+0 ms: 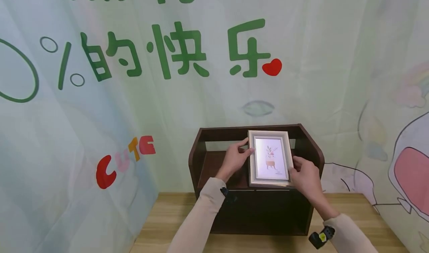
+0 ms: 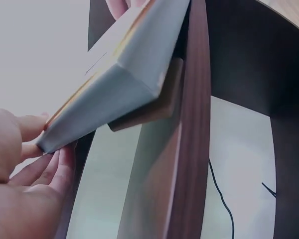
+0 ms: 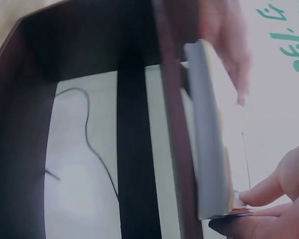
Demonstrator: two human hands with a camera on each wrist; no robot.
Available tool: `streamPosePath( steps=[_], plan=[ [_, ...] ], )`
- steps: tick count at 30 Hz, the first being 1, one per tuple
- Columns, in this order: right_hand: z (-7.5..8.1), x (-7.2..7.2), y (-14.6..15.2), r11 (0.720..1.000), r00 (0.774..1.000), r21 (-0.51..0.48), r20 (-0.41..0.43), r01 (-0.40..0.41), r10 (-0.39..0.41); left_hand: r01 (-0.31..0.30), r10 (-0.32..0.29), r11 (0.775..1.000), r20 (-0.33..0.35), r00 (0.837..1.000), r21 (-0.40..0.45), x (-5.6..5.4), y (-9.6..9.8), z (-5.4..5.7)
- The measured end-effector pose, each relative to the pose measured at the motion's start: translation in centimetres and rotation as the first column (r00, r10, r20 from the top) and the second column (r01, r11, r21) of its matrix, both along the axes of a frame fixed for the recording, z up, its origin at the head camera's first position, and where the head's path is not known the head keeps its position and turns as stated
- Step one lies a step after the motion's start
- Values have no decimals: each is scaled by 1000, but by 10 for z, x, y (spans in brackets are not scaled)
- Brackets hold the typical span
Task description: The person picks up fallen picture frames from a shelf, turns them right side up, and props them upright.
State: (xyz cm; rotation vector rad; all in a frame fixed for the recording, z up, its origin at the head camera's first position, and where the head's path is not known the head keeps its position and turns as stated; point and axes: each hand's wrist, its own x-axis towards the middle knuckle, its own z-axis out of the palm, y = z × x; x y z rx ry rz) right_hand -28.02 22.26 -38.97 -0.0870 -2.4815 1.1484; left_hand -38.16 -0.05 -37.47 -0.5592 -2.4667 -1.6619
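A silver-edged picture frame point(image 1: 270, 158) leans back a little over the upper shelf of a dark brown wooden rack point(image 1: 261, 212). It holds a print of a potted plant. On its left side my left hand point(image 1: 234, 158) pinches the edge, thumb in front and fingers behind. My right hand point(image 1: 305, 176) grips the opposite edge, lower down. In the left wrist view the frame's pale side point(image 2: 102, 99) shows, with a brown piece point(image 2: 149, 113) behind it. The right wrist view shows the frame point(image 3: 209, 139) close by the shelf board point(image 3: 177, 139).
The rack stands on a wood-grain table point(image 1: 171, 212), against a printed curtain point(image 1: 318, 78) with green characters. A thin black cord point(image 3: 89, 134) shows through the rack's open back. Side panels point(image 1: 197, 160) rise at both ends of the upper shelf.
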Motion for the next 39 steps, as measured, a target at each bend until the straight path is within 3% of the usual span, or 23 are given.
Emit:
streamPosePath(
  steps=[5,8,15,22,27,32,39],
  plan=[
    [8,-3,2,998,998,-55,64,6,-3,-50,51,998,-12,999,43,2,2,3],
    [9,-3,3,998,998,-69,62,2,2,-73,75,994,-15,997,80,4,3,6],
    [9,-3,4,997,1000,-80,-24,1,-3,-61,65,975,-12,998,213,6,-1,13],
    [8,-5,2,993,992,-121,-122,6,-21,-11,33,956,-70,997,292,7,-6,24],
    [3,-5,-1,990,980,-140,-192,17,-44,7,22,952,-91,996,306,11,-10,25],
    [-2,-2,-3,996,968,-91,-246,21,-43,16,18,956,-113,993,294,21,-16,21],
    [-5,4,2,1000,976,-19,-219,-11,6,60,-18,968,-172,985,245,33,-21,17]
  ],
)
